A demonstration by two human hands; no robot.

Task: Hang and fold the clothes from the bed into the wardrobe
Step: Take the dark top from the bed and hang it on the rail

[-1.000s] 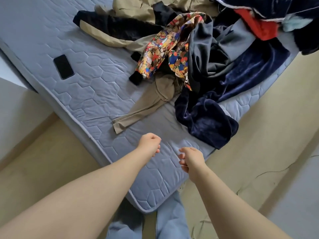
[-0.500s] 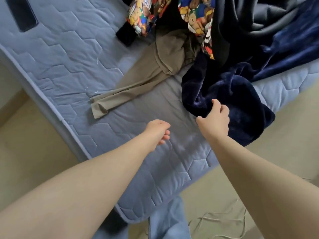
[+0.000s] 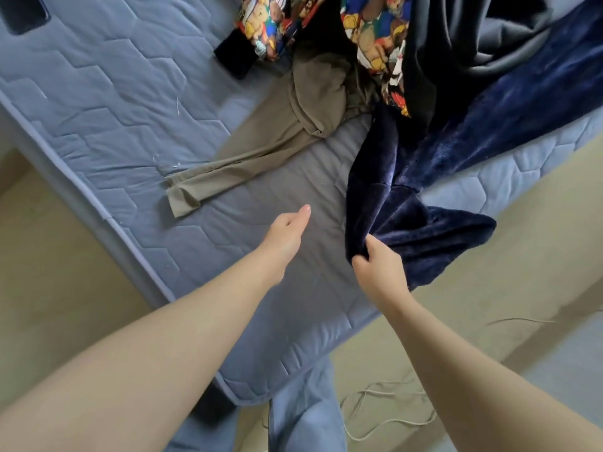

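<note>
A dark navy velvet garment [image 3: 456, 164] spills over the right edge of the blue quilted mattress [image 3: 107, 102]. My right hand [image 3: 378, 272] grips its lower edge and lifts that fold off the bed. My left hand [image 3: 287, 230] hovers over bare mattress just left of the garment, fingers loosely curled with one finger pointing out, holding nothing. Olive-brown trousers [image 3: 261, 151] lie flat beyond my left hand. A bright cartoon-print piece [image 3: 372, 34] and a dark grey garment [image 3: 489, 44] are heaped at the top.
A black phone [image 3: 23, 14] lies at the mattress's top left corner. Beige floor borders the bed on both sides, with a thin white cord [image 3: 385, 409] on it near my blue-trousered legs [image 3: 306, 415]. The wardrobe is out of view.
My right hand closed on the navy garment's edge and pulled it up toward me. My left hand moved slightly forward. The view shifted closer to the clothes.
</note>
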